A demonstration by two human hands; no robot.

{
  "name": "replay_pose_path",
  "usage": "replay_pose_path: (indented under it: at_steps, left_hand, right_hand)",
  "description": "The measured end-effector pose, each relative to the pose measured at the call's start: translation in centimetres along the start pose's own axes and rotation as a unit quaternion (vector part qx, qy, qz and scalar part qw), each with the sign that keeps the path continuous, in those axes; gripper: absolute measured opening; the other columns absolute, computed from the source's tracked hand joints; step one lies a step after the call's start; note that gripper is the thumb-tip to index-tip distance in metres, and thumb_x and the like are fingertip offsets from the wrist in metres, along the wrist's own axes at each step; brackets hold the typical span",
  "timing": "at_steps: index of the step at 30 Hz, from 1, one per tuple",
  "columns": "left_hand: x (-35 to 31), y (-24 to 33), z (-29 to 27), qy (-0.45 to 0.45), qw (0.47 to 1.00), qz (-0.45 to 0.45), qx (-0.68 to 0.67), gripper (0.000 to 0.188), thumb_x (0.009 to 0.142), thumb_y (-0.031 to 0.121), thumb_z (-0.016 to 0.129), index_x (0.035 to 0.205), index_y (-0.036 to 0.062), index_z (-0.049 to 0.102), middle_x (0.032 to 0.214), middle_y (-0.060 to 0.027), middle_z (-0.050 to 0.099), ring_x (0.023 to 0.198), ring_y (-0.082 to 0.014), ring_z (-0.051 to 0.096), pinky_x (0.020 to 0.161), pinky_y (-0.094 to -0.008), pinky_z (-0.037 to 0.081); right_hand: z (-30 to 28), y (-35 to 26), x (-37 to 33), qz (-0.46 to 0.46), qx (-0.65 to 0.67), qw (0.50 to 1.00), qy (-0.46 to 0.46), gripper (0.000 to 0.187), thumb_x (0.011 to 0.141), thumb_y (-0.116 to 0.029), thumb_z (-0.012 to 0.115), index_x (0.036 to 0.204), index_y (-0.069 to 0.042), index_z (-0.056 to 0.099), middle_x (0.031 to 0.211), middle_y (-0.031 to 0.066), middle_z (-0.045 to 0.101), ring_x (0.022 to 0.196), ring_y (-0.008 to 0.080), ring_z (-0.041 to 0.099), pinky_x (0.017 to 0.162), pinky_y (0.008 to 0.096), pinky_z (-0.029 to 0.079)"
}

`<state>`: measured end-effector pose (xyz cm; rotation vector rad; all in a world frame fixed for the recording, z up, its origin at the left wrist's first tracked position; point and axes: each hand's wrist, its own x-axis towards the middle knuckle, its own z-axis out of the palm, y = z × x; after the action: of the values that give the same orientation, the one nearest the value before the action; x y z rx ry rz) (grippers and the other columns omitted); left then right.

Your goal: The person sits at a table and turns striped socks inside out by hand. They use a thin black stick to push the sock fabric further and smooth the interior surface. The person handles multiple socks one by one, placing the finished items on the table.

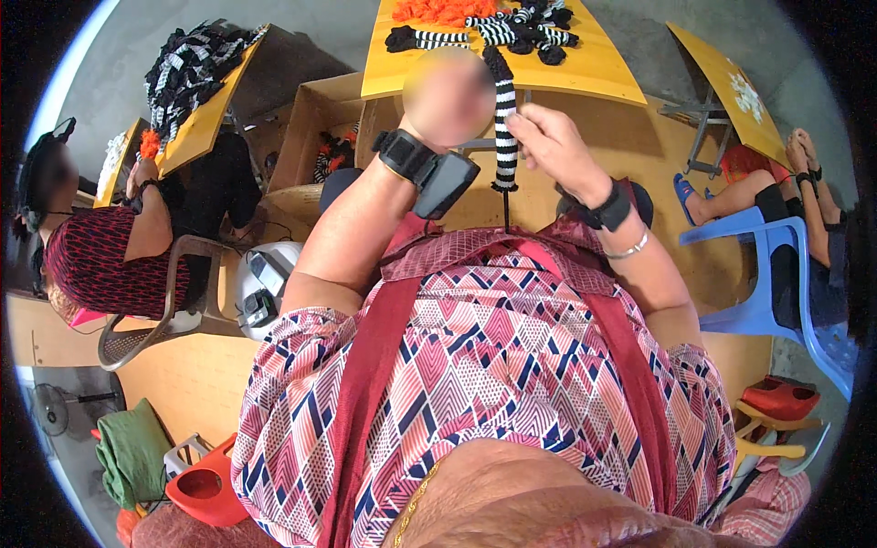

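A narrow black-and-white striped knitted tube (pixel 505 137) hangs upright in front of me, with a thin dark stick or cord (pixel 506 208) below its lower end. My right hand (pixel 553 151) is closed, thumb and fingers pinching at the tube's right edge. On the other side, my left hand (pixel 448 100) is beside the tube's upper part. A round blur covers its fingers, so its grip is hidden. Just beyond the hands, several striped knitted pieces (pixel 512 35) with black ends lie on the yellow table (pixel 603 64), next to fluffy orange yarn (pixel 434 11).
An open box (pixel 311 100) stands left of the table. At the left, a seated person (pixel 119 228) handles something orange near a table piled with striped pieces (pixel 196 68). Another person sits at the right on a blue chair (pixel 754 274), hands together, by a tilted yellow table (pixel 731 87).
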<state>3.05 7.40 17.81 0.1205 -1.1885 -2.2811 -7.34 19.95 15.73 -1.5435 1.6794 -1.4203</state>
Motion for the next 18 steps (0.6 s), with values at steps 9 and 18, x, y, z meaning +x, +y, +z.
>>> replay_pose_path:
  at_steps: [9,18]
  left_hand:
    - [-0.7,0.1,-1.3,-0.010,0.999,-0.041,0.003,0.010,0.087,0.017,0.047,0.086,0.0077,0.049,0.065,0.0035,0.041,0.053,-0.0065,0.030,0.046,-0.0207,0.029]
    - [-0.7,-0.5,-1.3,-0.082,0.956,0.072,0.273,0.021,0.083,0.027,0.057,0.086,0.0065,0.055,0.074,0.0048,0.052,0.061,-0.0029,0.048,0.051,-0.0173,0.040]
  right_hand:
    - [1.7,2.9,-0.1,0.048,0.205,0.977,-0.044,0.022,0.088,-0.018,0.045,0.072,-0.005,0.054,0.061,-0.0035,0.051,0.051,0.0045,0.046,0.045,0.0196,0.038]
    - [1.4,4.0,-0.9,0.066,0.215,0.967,-0.118,0.023,0.089,-0.021,0.045,0.075,-0.005,0.056,0.066,-0.0043,0.053,0.056,0.0035,0.047,0.050,0.0181,0.037]
